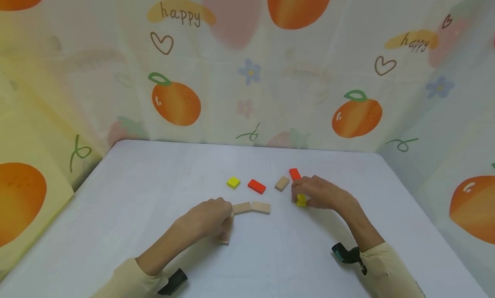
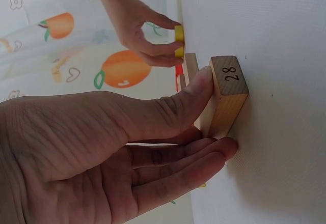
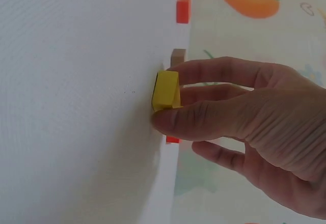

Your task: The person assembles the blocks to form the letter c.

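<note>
The left forearm is angled in from seven o'clock, with the left hand (image 1: 206, 218) turned down over the table; a wooden block (image 2: 227, 89), marked 28 on its end, is pinched between thumb and fingers. The right forearm is brought in from five o'clock and bent toward ten, and a yellow block (image 3: 166, 89) is gripped between the right hand's (image 1: 322, 192) thumb and fingertips.

At three o'clock from the left hand, two wooden pieces (image 1: 261, 208) are set nearly end to end at a slight angle. A second yellow block (image 1: 233, 182) is seen at one o'clock from that hand, and a red block (image 1: 257, 186) at two. Near the right hand's fingers, toward ten o'clock, a plain block (image 1: 282, 183) and a partly hidden red piece (image 1: 294, 173) are found.

The table (image 1: 154, 173) is white and smooth. Toward twelve o'clock it is backed by a pale cloth (image 1: 294, 87), printed with oranges, hearts, flowers and the word "happy"; at nine o'clock the cloth is tinted yellow.
</note>
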